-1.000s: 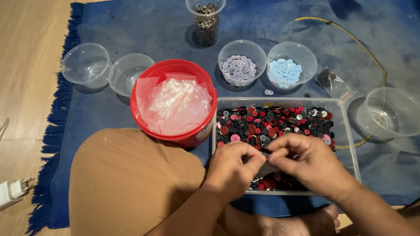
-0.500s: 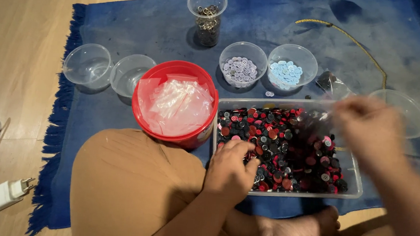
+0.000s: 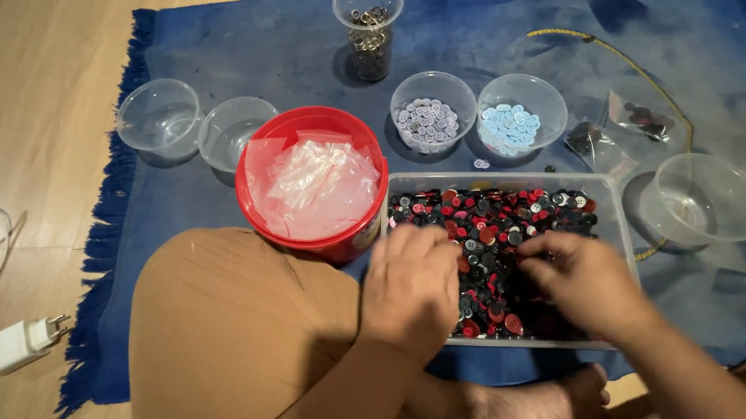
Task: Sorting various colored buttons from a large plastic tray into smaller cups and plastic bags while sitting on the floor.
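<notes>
Blue rug (image 3: 227, 42) on wooden floor, person sitting. Clear tray (image 3: 624, 245) of red-black buttons (image 3: 495, 222) at centre-right, close for reach. Left hand (image 3: 411, 287) loosely curled over buttons; right hand (image 3: 587, 281) blurred, grip cannot tell. Sorted bowls (image 3: 432, 117) above.

Clear glossy plastic tray (image 3: 619, 220) full of shiny buttons (image 3: 494, 227), sitting on a matt blue cloth rug (image 3: 252, 61) over smooth wood floor (image 3: 43, 46).

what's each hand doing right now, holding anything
Left hand: palm down on the buttons in the clear tray; grasp cannot be told.
Right hand: curled over the buttons; hold cannot be told.
</notes>
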